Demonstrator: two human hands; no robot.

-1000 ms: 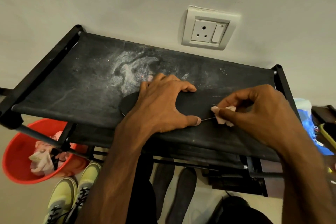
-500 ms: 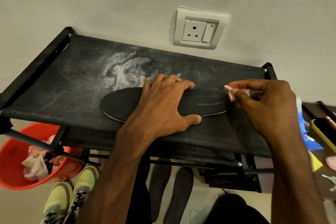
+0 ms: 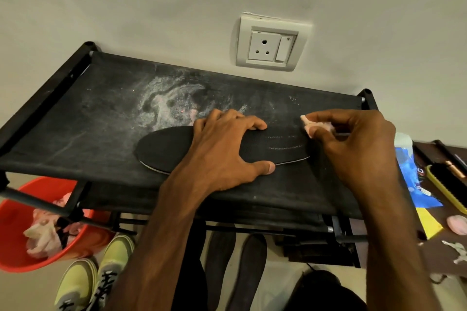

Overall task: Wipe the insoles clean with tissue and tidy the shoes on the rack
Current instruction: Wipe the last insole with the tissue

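Pinning black insole (image 3: 171,149) flat on rack's top shelf (image 3: 75,121) with left hand (image 3: 227,151), fingers (image 3: 227,121) spread. Right hand (image 3: 353,151) pinches pink tissue wad (image 3: 319,127) at its right end. Best: short firm strokes outward from the pin, avoids buckling.

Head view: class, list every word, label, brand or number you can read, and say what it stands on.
No text can be read.
Blue packet: print too blurred and cut off to read.
Insole: pale stitched marks, not legible as letters.
Wall socket: no marking visible.
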